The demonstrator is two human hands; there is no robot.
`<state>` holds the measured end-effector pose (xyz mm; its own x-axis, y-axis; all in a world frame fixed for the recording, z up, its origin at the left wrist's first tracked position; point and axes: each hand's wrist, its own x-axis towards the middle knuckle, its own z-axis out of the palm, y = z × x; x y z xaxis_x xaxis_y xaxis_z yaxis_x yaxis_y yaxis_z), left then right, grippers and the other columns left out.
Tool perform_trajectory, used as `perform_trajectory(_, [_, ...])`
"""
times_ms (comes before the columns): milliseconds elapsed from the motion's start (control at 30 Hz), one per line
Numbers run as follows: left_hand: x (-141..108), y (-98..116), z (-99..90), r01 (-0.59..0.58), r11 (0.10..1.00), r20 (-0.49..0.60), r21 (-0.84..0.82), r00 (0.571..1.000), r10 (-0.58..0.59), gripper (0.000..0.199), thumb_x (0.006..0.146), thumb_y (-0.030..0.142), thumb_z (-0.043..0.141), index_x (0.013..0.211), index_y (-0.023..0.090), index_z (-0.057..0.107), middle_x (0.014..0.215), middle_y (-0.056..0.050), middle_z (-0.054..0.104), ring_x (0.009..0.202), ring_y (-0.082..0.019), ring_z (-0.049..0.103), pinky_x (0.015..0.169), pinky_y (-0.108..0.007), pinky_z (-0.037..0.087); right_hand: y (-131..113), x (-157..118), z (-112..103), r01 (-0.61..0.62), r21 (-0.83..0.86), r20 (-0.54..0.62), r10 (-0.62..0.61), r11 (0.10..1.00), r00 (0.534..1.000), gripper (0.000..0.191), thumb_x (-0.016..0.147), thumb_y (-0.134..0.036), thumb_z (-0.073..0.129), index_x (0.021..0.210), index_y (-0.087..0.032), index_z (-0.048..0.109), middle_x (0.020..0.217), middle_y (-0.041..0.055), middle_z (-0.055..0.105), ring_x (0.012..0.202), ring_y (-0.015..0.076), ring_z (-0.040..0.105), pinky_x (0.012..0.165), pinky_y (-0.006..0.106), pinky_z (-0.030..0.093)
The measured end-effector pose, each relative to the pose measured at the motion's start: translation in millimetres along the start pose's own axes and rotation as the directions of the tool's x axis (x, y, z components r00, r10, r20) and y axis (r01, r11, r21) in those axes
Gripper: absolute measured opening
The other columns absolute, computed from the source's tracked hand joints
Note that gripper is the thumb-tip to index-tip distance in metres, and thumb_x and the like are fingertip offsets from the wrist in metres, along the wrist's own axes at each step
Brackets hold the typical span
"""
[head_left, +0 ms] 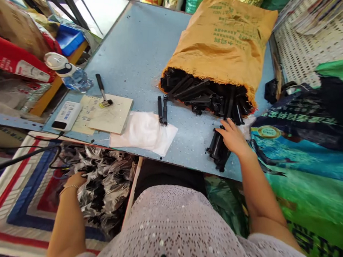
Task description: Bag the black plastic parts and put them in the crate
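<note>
My right hand (235,140) is at the right of the table, its fingers apart and reaching to several black plastic parts (216,145) stacked near the front edge. Just beyond it, more long black parts (201,94) spill from the mouth of an orange woven sack (219,44). My left hand (76,178) is low on the left, at a heap of crumpled plastic bags (107,190) with dark contents; its fingertips are hidden there. Two black parts (162,110) lie side by side, partly on a folded white cloth (144,131).
On the blue table (135,41), a brush (101,88) rests on a notepad (112,115) beside a white power strip (67,116). A water bottle (69,72) stands at the left edge. The bagged heap sits by a red, white and blue crate (17,198). Printed sacks (303,148) crowd the right.
</note>
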<state>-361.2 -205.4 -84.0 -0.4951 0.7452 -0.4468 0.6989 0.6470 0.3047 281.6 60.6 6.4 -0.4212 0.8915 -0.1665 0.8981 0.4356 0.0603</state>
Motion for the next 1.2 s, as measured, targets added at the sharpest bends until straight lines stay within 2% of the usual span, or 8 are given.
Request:
perform_trajectory(133, [-2.0,45.1,-9.2,0.131,0.991,-0.086,0.041,0.988,-0.127,0.023,0.068,0.043,0.060,0.067,0.020,0.065,0.060,-0.010,0.066,0.068,-0.032,0.068,0.073,-0.045,0.053,-6.7,9.4,2.5,0.182,0.213,-0.055,-0.174,0.960,0.983,0.027,0.094,-0.025,0.054,0.114,-0.019,0.071,0.137,0.0151,0.063,0.138,0.0345,0.050,0.110,0.053,0.044])
perform_trajectory(233, [-15.3,140.2,-0.9,-0.150,0.968,-0.250,-0.199,0.963,0.098,0.036,0.087,0.050,0.055,0.094,0.020,0.073,0.082,-0.007,0.073,0.078,-0.024,0.069,0.080,-0.036,0.052,-46.4,19.2,-2.3,0.057,0.582,0.014,-0.080,0.811,0.997,0.031,0.096,-0.042,0.053,0.111,-0.021,0.069,0.104,0.0108,0.073,0.098,0.0290,0.069,0.089,0.045,0.055])
perform_trajectory(333, [-17.5,247.3,28.9,-0.498,0.811,-0.349,-0.306,0.852,0.391,0.030,0.093,0.040,0.056,0.086,0.018,0.074,0.092,-0.009,0.071,0.083,-0.020,0.066,0.083,-0.033,0.051,-103.1,35.5,-1.7,-0.068,0.930,0.092,-0.047,0.362,0.995,0.032,0.091,-0.048,0.059,0.106,-0.021,0.067,0.092,0.0046,0.072,0.081,0.0224,0.069,0.078,0.039,0.058])
perform_trajectory(433, [-2.4,304.4,56.3,-0.520,0.815,-0.387,-0.255,0.827,0.407,0.014,0.084,0.023,0.066,0.072,0.015,0.069,0.097,-0.014,0.067,0.086,-0.021,0.063,0.079,-0.033,0.048,-152.1,49.2,2.8,-0.167,0.976,0.156,-0.083,-0.141,0.984,0.031,0.082,-0.045,0.071,0.103,-0.022,0.067,0.091,0.0010,0.071,0.079,0.0184,0.070,0.077,0.036,0.061])
perform_trajectory(567, [20.3,289.9,61.4,-0.462,0.741,-0.379,-0.488,0.876,0.297,0.012,0.078,0.023,0.071,0.071,0.017,0.064,0.078,-0.005,0.064,0.072,-0.017,0.059,0.069,-0.030,0.047,-187.5,59.3,2.9,-0.302,0.831,0.244,-0.182,-0.467,0.953,0.028,0.080,-0.038,0.077,0.100,-0.021,0.069,0.095,0.0035,0.074,0.084,0.0188,0.073,0.069,0.029,0.062])
perform_trajectory(700, [24.3,266.1,55.5,-0.387,0.530,-0.310,-0.755,0.922,0.233,0.018,0.073,0.031,0.073,0.076,0.018,0.062,0.070,0.000,0.064,0.062,-0.014,0.057,0.061,-0.027,0.046,-218.6,79.2,-2.8,-0.414,0.707,0.246,-0.349,-0.574,0.904,0.023,0.084,-0.030,0.074,0.103,-0.018,0.070,0.098,0.0065,0.076,0.085,0.0192,0.075,0.063,0.023,0.062])
perform_trajectory(1000, [19.1,246.2,35.9,-0.594,0.754,-0.418,-0.280,0.783,0.461,0.044,0.074,0.005,0.048,0.105,0.018,0.076,0.113,-0.010,0.070,0.109,-0.025,0.066,0.103,-0.044,0.052,-235.2,93.0,12.5,-0.361,0.797,0.282,-0.229,-0.485,0.932,0.020,0.082,-0.031,0.077,0.097,-0.017,0.072,0.090,0.0064,0.075,0.077,0.0160,0.072,0.056,0.020,0.059])
perform_trajectory(1200, [15.0,247.3,34.5,-0.614,0.700,-0.465,-0.364,0.771,0.434,0.067,0.075,0.003,0.049,0.141,0.017,0.056,0.144,-0.016,0.054,0.099,-0.020,0.067,0.087,-0.036,0.059,-215.0,61.4,11.7,-0.312,0.920,0.230,-0.319,-0.237,0.920,0.033,0.084,-0.039,0.071,0.113,-0.023,0.074,0.101,0.0039,0.075,0.083,0.0204,0.072,0.068,0.032,0.063])
